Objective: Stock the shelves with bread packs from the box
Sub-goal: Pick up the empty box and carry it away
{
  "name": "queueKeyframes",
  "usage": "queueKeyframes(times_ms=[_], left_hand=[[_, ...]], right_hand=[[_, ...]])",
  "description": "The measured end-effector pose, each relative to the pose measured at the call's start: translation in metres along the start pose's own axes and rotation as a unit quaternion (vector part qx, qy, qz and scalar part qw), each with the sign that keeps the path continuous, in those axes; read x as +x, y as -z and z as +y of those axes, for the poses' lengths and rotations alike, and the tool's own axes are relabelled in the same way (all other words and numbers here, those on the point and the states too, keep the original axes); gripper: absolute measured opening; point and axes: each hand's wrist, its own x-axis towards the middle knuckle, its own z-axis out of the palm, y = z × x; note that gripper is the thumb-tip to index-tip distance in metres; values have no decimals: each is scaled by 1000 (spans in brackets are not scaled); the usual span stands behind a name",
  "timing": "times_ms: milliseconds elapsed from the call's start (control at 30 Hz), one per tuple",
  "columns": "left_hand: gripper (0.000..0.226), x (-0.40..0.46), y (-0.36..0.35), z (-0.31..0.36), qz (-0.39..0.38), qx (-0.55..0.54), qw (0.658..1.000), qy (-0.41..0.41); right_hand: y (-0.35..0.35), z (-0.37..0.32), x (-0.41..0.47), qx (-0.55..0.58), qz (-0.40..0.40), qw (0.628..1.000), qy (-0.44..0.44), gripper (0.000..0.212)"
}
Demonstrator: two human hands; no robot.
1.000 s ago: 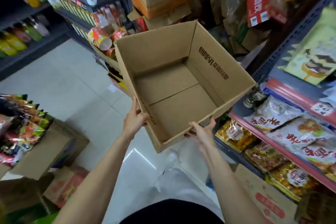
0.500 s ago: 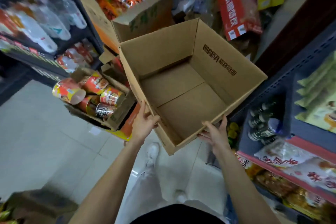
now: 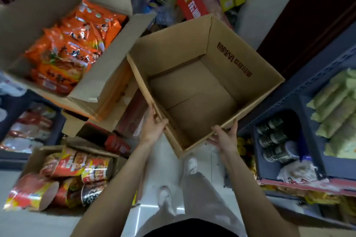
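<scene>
At the far left, an open carton holds orange snack bags; below it lie noodle cups. The left hand grips the box by its near-left rim, fingers curled on the edge. The box is held in the air, with no bread packs inside. The right hand holds the near-right rim, thumb over the edge. At the right stands a shelf with bottles.
</scene>
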Motion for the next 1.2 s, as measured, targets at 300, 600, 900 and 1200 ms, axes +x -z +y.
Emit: queueKeyframes(times_ms=[300,600,900,1200], left_hand=[[86,131,-43,65,-4,-47,999,8],[97,246,-73,115,17,-15,1000,13],[111,355,-110,127,-25,-60,996,61],[90,458,-148,63,3,-8,994,107]], right_hand=[[-44,-68,140,2,9,999,48,90],[-68,-145,240,27,-15,999,22,93],[-99,-171,356,-2,-22,999,37,94],[-111,-117,456,-31,6,999,33,99]])
